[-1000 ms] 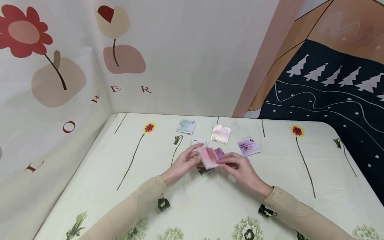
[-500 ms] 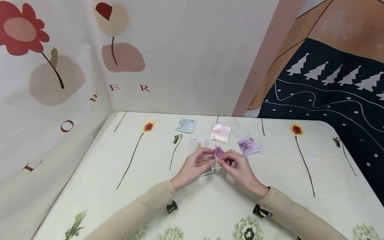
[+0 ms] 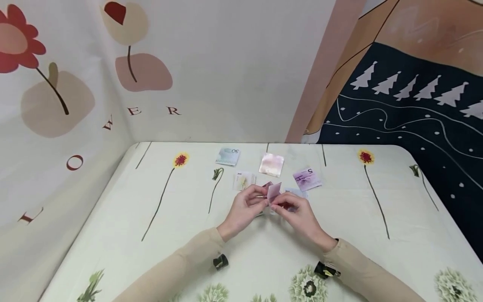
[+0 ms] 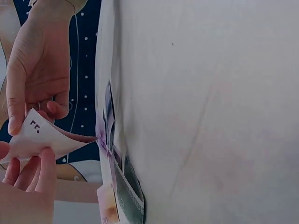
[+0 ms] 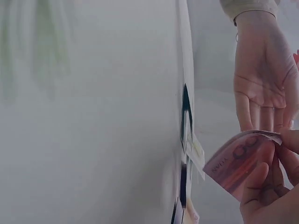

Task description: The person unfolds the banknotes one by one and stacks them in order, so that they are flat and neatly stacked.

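Both hands hold a pink-red banknote (image 3: 273, 192) above the middle of the table. In the right wrist view this banknote (image 5: 238, 163) shows "YUAN" and zeros on its curved face. My left hand (image 3: 241, 212) pinches its left side between thumb and fingers. On the opposite side, my right hand (image 3: 303, 216) pinches it with thumb and fingertips. Seen from the left wrist, the banknote (image 4: 51, 142) is bent over, with its pale side showing. Under the hands, a green folded banknote (image 4: 128, 196) stands partly spread on the table, mostly hidden in the head view.
Several folded banknotes lie around the hands: a blue 50 (image 3: 228, 156), a pale pink one (image 3: 271, 164), a purple 5 (image 3: 307, 180), a 1 note (image 3: 244, 181) and a bluish one (image 3: 296, 193). The flower-printed tablecloth (image 3: 181, 268) meets a fabric backdrop (image 3: 226, 84) behind.
The pink-red banknote has turned from facing the camera, through nearly edge-on, to upright and bent between the fingers. My left hand has moved right, closer to the right hand.
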`<state>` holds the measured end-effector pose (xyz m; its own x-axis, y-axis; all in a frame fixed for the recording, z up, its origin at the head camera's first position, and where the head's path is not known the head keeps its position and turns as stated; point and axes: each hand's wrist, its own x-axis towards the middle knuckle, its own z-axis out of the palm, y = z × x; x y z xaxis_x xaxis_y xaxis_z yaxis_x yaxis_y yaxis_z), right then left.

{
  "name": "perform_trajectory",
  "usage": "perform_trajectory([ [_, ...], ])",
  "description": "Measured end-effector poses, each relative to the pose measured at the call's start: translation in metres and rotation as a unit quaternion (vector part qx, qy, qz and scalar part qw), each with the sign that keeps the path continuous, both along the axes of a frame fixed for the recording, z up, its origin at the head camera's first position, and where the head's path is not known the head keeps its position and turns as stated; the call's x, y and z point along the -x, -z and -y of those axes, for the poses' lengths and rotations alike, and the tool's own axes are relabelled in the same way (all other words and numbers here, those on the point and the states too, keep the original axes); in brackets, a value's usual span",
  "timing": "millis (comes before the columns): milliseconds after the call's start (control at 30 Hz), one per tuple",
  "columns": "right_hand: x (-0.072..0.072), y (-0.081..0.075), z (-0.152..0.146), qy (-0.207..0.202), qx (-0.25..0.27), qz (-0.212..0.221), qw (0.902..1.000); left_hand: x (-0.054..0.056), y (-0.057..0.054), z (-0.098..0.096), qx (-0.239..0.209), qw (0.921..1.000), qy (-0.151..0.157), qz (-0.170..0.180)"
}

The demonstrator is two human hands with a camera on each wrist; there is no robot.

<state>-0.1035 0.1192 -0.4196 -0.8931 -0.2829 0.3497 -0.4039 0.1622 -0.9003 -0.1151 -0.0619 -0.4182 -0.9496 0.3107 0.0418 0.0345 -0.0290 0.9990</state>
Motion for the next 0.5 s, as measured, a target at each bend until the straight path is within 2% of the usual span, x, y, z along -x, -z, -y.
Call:
perform_trajectory([
  [100, 0.003, 0.013, -0.005, -0.005, 0.012, 0.013, 0.9998, 0.001, 0.000, -0.002, 0.001, 0.9999, 0.011, -0.002],
  [267, 0.004, 0.017, -0.011, -0.020, 0.021, 0.025, 0.9993, 0.002, 0.001, -0.002, -0.002, 0.9999, 0.011, -0.002],
  [367, 0.004, 0.017, -0.011, -0.024, 0.025, 0.036, 0.9988, 0.003, 0.002, 0.000, 0.000, 1.0000, 0.003, -0.004],
  [500, 0.003, 0.016, -0.012, -0.021, 0.017, 0.029, 0.9992, 0.003, 0.003, 0.005, 0.012, 0.9997, -0.018, -0.010],
])
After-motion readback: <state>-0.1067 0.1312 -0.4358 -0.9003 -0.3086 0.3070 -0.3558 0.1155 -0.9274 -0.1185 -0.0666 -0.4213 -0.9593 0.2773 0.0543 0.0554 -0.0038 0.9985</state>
